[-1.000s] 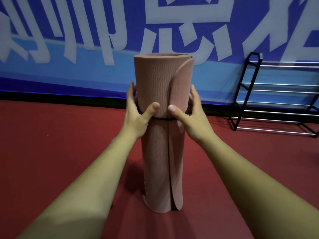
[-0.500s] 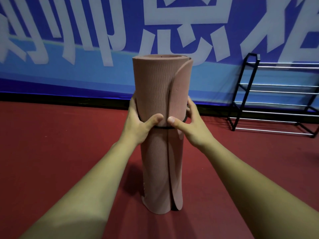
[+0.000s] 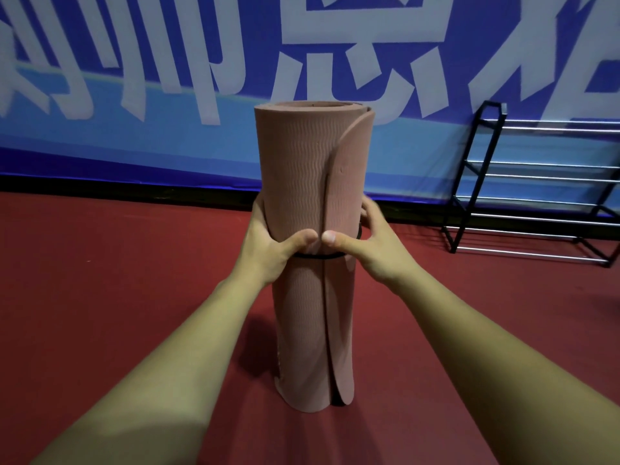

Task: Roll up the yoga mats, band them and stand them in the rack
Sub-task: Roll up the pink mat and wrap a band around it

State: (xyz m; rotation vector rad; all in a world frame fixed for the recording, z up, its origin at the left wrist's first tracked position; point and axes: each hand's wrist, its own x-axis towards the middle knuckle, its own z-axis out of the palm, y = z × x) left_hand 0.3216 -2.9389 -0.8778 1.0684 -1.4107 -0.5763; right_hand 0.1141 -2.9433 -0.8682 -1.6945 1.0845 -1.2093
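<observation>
MAT: rolled mat [image 3: 302,182] upright on floor [image 3: 117,280], rack [image 3: 536,189] well apart at right | HANDS: left hand [image 3: 268,250] and right hand [image 3: 372,250] gripped the roll, thumbs nearly touching | CHANGE: band [image 3: 318,256] pushed lower than a second earlier (near mid-height) | STATUS: banding nearly done; racking pending.

Red floor [image 3: 100,297]: upright mat [image 3: 295,169], rack [image 3: 533,177].

just two bare forearms, uncovered right up to the edge of the shot, bare left hand [image 3: 268,251], bare right hand [image 3: 375,251], right thumbnail trimmed short and plain, pretty smooth-looking arms overall
</observation>
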